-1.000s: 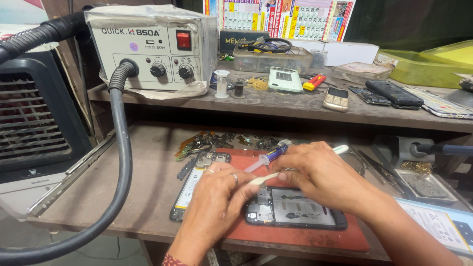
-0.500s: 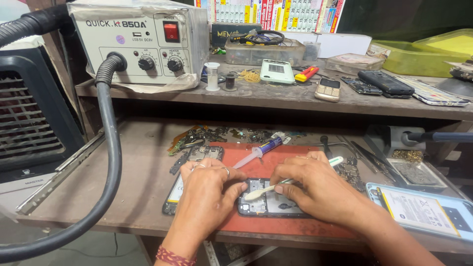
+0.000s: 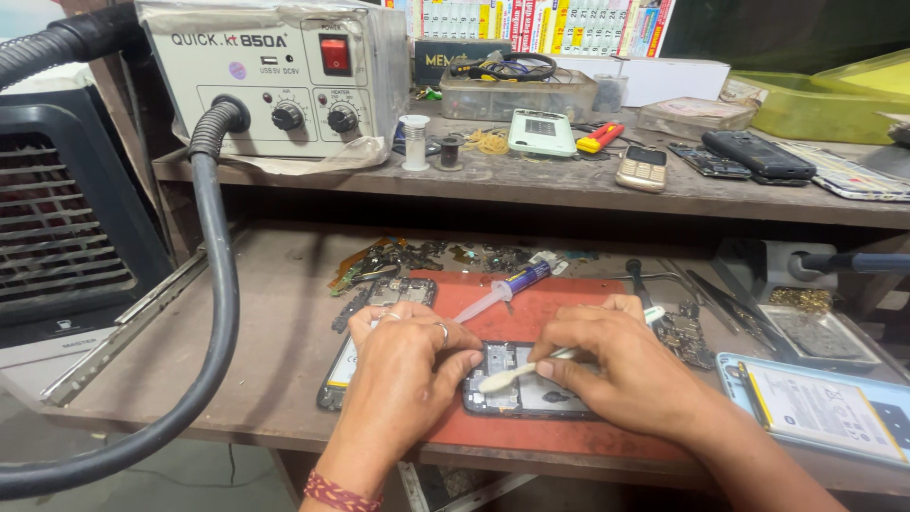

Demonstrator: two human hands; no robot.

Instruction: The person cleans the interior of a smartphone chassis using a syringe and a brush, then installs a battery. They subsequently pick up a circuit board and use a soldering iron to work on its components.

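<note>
An opened black phone [image 3: 519, 391] lies face down on a red work mat [image 3: 569, 436] at the front of the lower bench. My left hand [image 3: 403, 365] grips its left end, a ring on one finger. My right hand [image 3: 616, 365] holds a white brush-like tool [image 3: 507, 376] whose pale tip touches the phone's inner board. A syringe [image 3: 502, 291] with a blue body lies on the mat just behind my hands. Another phone [image 3: 343, 370] lies partly under my left hand.
A grey hot-air station [image 3: 275, 71] with a black hose [image 3: 213, 284] stands at the upper left. Phones, a spool and boxes crowd the upper shelf [image 3: 569, 185]. Tweezers [image 3: 720, 299], loose parts and a flat battery [image 3: 825, 412] lie to the right. A black cooler [image 3: 66, 228] is at left.
The view has shifted slightly. My right hand has drawn the white tool lower and nearer the phone's left part; my left hand keeps its hold on the phone.
</note>
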